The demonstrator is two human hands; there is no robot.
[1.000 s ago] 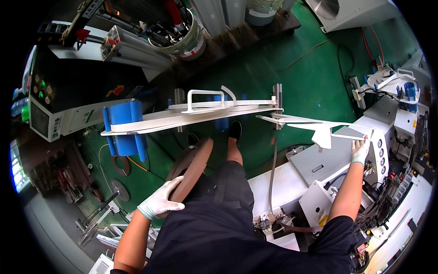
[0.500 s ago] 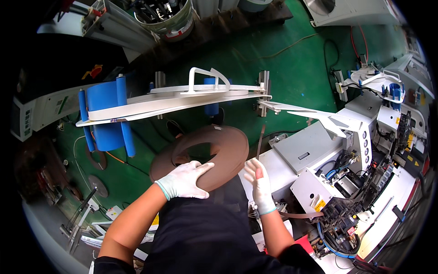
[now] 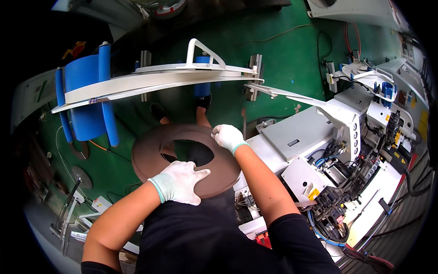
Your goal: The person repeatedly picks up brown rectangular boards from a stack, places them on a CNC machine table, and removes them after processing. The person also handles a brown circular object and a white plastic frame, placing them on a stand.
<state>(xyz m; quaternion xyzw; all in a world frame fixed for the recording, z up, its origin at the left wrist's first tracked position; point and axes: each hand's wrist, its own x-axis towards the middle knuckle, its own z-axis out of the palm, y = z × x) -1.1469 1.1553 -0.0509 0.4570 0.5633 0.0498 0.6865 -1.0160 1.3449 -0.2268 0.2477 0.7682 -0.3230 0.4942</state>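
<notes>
A wide, flat roll of brown strip [image 3: 150, 144], wound in a ring with an open centre, lies tilted in front of my body. My left hand [image 3: 180, 182], in a white knit glove, holds its near left part; the fingers reach over to the centre hole, the index finger sticks out, and the thumb lies toward the near side. On the far right of the roll is my right hand [image 3: 229, 137], gloved too. Its fingertips are pinched together at the roll's surface; what is between them is too small to make out.
A long white arm with a rail [image 3: 159, 86] and blue rollers [image 3: 86, 98] crosses beyond the roll. To the right stands a white machine [image 3: 296, 132] with cables and a black mechanism [image 3: 331, 205]. Dark shoes [image 3: 204, 101] show on the green floor [image 3: 273, 50].
My right hand has moved left and away from me, from beside the roll onto its far right part, and its fingers have closed. My left hand stays on the roll; the view has shifted.
</notes>
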